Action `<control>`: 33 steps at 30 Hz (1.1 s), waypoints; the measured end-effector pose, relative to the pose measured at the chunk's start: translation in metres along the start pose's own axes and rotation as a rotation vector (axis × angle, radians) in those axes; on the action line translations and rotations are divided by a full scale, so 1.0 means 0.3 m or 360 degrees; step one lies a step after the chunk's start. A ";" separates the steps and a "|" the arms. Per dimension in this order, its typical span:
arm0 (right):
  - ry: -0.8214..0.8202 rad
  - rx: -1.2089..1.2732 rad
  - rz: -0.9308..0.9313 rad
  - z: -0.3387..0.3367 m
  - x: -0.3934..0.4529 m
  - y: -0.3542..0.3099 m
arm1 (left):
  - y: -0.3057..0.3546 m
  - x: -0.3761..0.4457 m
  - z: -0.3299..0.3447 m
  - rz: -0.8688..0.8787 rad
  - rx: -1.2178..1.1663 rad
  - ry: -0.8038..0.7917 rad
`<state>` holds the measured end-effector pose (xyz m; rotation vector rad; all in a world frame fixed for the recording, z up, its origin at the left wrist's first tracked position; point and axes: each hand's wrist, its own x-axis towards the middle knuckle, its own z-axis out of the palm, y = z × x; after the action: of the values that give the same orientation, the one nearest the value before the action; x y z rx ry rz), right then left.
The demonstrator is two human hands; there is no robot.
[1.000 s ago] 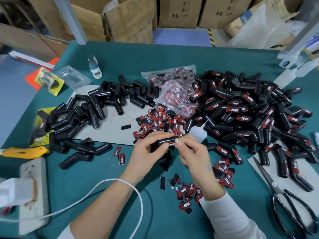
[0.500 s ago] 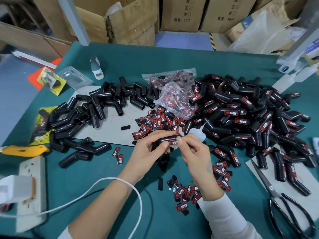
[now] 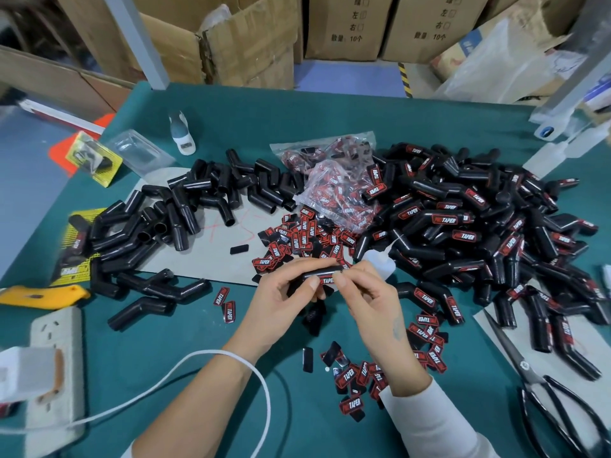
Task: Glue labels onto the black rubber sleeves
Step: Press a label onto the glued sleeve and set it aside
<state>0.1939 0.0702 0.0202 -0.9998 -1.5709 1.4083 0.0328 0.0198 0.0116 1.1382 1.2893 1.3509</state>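
Label pressing: my left hand [image 3: 281,302] grips the bent black rubber sleeve [image 3: 322,273] above the green tabletop [image 3: 330,120], while my right hand [image 3: 370,302] pinches its red-and-black label [image 3: 325,280]. I should press evenly, edges flat, until the glue takes.

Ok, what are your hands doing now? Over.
Left hand grips sleeve. Right hand presses label onto it. Glue bottle just behind, nothing in the way.
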 end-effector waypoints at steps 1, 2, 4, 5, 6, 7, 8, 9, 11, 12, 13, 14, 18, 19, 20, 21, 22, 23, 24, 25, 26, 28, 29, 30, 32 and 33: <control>0.0034 -0.0025 -0.0008 0.005 0.000 0.002 | -0.001 -0.001 0.000 -0.0010 0.0018 -0.0008; 0.0066 -0.0040 -0.0011 0.009 -0.001 0.006 | -0.002 -0.001 0.002 -0.0026 0.0018 -0.0013; 0.0116 -0.0056 -0.0014 0.016 -0.002 0.011 | -0.005 -0.002 0.007 -0.0058 0.0007 -0.0024; 0.0132 -0.0059 -0.0016 0.017 -0.004 0.014 | -0.009 -0.004 0.009 -0.0057 0.0021 -0.0025; 0.0143 -0.0058 -0.0019 0.018 -0.005 0.015 | -0.012 -0.006 0.010 -0.0046 0.0046 -0.0024; 0.0150 -0.0050 -0.0021 0.018 -0.007 0.016 | -0.014 -0.009 0.010 -0.0029 0.0069 -0.0022; 0.0155 -0.0042 -0.0025 0.019 -0.009 0.015 | -0.014 -0.011 0.011 -0.0010 0.0081 -0.0019; 0.0159 -0.0035 -0.0032 0.020 -0.011 0.014 | -0.013 -0.014 0.012 0.0004 0.0084 -0.0014; 0.0177 -0.0030 -0.0050 0.020 -0.014 0.014 | -0.011 -0.017 0.019 0.0030 0.0089 -0.0005; 0.0187 -0.0031 -0.0053 0.021 -0.015 0.014 | -0.012 -0.019 0.024 0.0046 0.0105 0.0005; 0.0193 -0.0030 -0.0055 0.020 -0.016 0.013 | -0.013 -0.021 0.028 0.0061 0.0121 0.0018; 0.0196 -0.0032 -0.0057 0.019 -0.016 0.013 | -0.014 -0.022 0.032 0.0068 0.0132 0.0032; 0.0170 -0.0097 -0.0094 0.015 -0.016 0.008 | -0.012 -0.025 0.028 0.0009 0.0108 0.0025; 0.0155 -0.0108 -0.0103 0.015 -0.017 0.008 | -0.010 -0.025 0.025 -0.0009 0.0107 -0.0016; 0.0135 -0.0112 -0.0106 0.015 -0.016 0.009 | -0.009 -0.023 0.022 -0.0023 0.0113 -0.0060; 0.0111 -0.0111 -0.0102 0.014 -0.017 0.009 | -0.009 -0.021 0.020 -0.0033 0.0125 -0.0092; 0.0079 -0.0111 -0.0095 0.013 -0.017 0.010 | -0.010 -0.018 0.019 -0.0039 0.0146 -0.0102; 0.0041 -0.0118 -0.0090 0.012 -0.017 0.011 | -0.011 -0.017 0.018 -0.0042 0.0174 -0.0094; 0.0002 -0.0126 -0.0081 0.011 -0.017 0.013 | -0.012 -0.016 0.018 -0.0044 0.0200 -0.0080; -0.0031 -0.0117 -0.0061 0.008 -0.019 0.016 | -0.013 -0.018 0.018 -0.0049 0.0213 -0.0074; -0.0061 -0.0083 -0.0030 0.005 -0.020 0.019 | -0.012 -0.020 0.019 -0.0055 0.0201 -0.0077; -0.0134 -0.0005 0.0026 -0.004 -0.021 0.026 | -0.007 -0.024 0.024 -0.0070 0.0120 -0.0089; -0.0180 0.0005 0.0036 -0.012 -0.022 0.028 | -0.004 -0.025 0.026 -0.0075 0.0074 -0.0080; -0.0235 -0.0009 0.0030 -0.018 -0.022 0.026 | -0.002 -0.025 0.027 -0.0084 0.0033 -0.0065; -0.0353 -0.0103 -0.0011 -0.028 -0.021 0.013 | -0.002 -0.025 0.028 -0.0115 -0.0040 -0.0039; -0.0390 -0.0161 -0.0036 -0.030 -0.019 0.007 | -0.005 -0.025 0.026 -0.0138 -0.0069 -0.0037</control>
<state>0.2046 0.0684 0.0186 -0.8899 -1.8416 1.4929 0.0417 0.0137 0.0102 1.0537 1.2728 1.2922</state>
